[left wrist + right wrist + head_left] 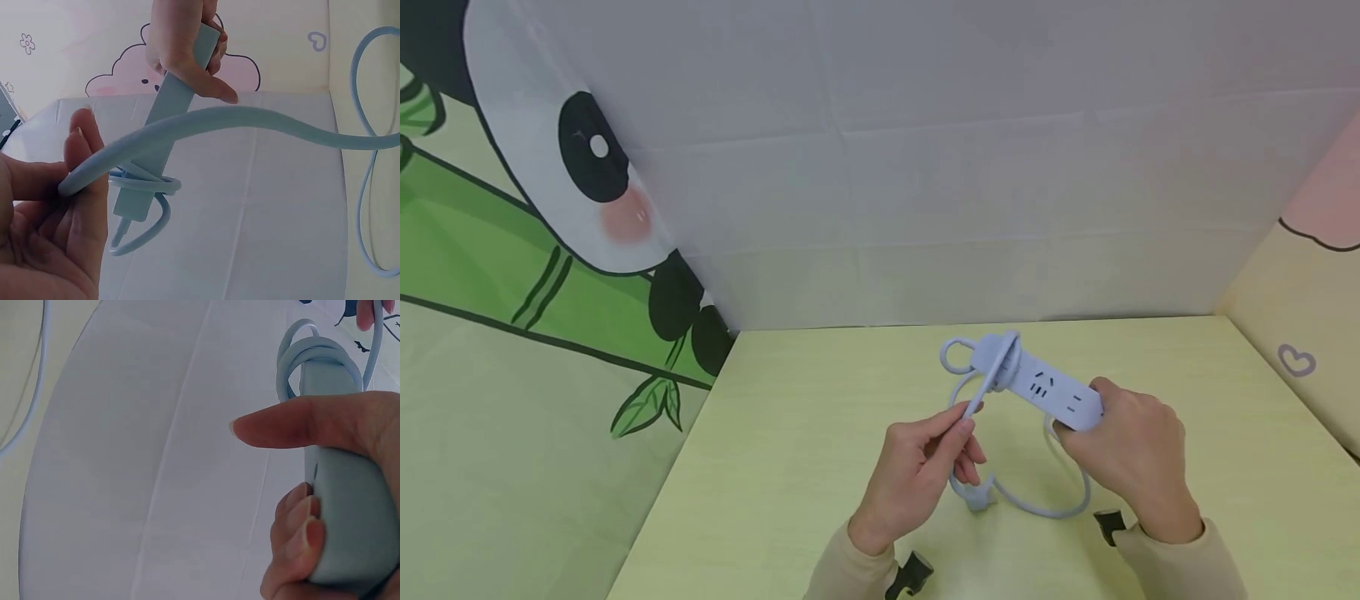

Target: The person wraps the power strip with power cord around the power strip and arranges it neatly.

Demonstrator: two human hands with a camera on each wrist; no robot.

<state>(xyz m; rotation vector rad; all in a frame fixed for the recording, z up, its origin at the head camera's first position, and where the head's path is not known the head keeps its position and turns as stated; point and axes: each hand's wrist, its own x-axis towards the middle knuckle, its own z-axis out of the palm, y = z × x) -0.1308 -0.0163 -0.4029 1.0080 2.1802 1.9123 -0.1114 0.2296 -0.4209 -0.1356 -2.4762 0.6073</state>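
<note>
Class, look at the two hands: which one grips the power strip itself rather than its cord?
The right hand, which is curled round one end of the power strip; the left hand pinches only the cord.

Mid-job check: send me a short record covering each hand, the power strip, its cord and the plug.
Left hand: pinches the cord
Right hand: grips one end of the power strip
Power strip: held above the table
Cord: looped around the strip's other end
Plug: between the hands in the head view; table contact unclear
</note>
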